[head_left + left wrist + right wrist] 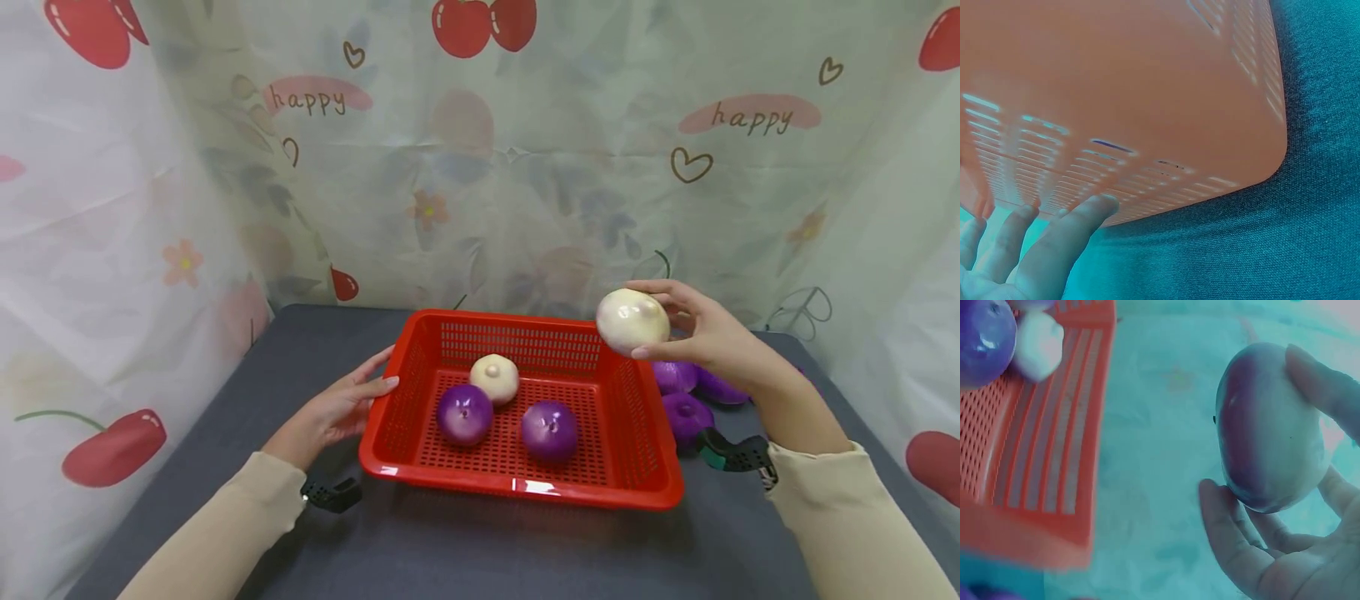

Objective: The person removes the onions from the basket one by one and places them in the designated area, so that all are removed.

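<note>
Above the back right corner of the red plastic basket (517, 493), my right hand (705, 333) holds a glossy white onion (628, 321) between thumb and fingers. The right wrist view shows the fingers around the raised onion (1272, 431), with a dark, purplish shade along one side. My left hand (348, 404) touches the basket's left side, its thumb at the rim. Its fairly straight fingers (1063, 247) lie against the slotted outer wall in the left wrist view. Inside the basket sit a white onion (495, 379) and two purple onions, one left (465, 415) and one right (550, 431).
Several purple vegetables lie right of the basket, among them a round one (686, 419), partly hidden by the right hand and arm. The dark grey table (465, 554) extends around the basket. A printed curtain (517, 200) hangs behind and at both sides.
</note>
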A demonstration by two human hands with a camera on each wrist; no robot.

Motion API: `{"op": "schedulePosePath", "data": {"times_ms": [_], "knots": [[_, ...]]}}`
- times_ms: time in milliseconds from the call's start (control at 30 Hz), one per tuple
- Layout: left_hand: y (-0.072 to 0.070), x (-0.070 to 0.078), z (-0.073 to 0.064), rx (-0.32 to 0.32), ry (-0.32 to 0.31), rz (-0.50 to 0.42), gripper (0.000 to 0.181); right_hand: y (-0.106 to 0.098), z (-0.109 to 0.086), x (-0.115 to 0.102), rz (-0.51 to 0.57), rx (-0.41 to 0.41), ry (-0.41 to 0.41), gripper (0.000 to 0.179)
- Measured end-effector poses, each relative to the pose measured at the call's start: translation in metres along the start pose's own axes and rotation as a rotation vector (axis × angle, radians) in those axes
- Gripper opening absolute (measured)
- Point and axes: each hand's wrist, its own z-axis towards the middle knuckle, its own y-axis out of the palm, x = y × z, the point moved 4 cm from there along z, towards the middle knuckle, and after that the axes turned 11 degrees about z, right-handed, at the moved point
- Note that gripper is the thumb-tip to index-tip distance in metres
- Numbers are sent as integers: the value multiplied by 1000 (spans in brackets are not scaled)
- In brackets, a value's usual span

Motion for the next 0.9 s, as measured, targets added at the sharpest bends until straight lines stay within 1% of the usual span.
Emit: {"op": "schedulePosePath", "data": {"times_ms": [100,200,333,433,567,700,900], "knots": [[0,0,1,9,-6,-8,68,-15,-15,4,-7,61,33,70],[0,0,1,12,-8,-14,69,-30,-30,14,-28,113,75,70],[-1,0,1,14,-4,-7,70,-49,-47,34,-56,134,73,71],[-1,0,1,26,-3,1,71,-60,-59,54,-51,143,72,67],[-1,-1,2,33,-5,1,70,-68,-75,85,-34,179,100,60],[0,-1,2,34,-6,1,70,-73,-91,116,-27,215,137,59],[-1,-2,1,33,-3,8,69,-80,-108,151,-93,260,280,70]]}}
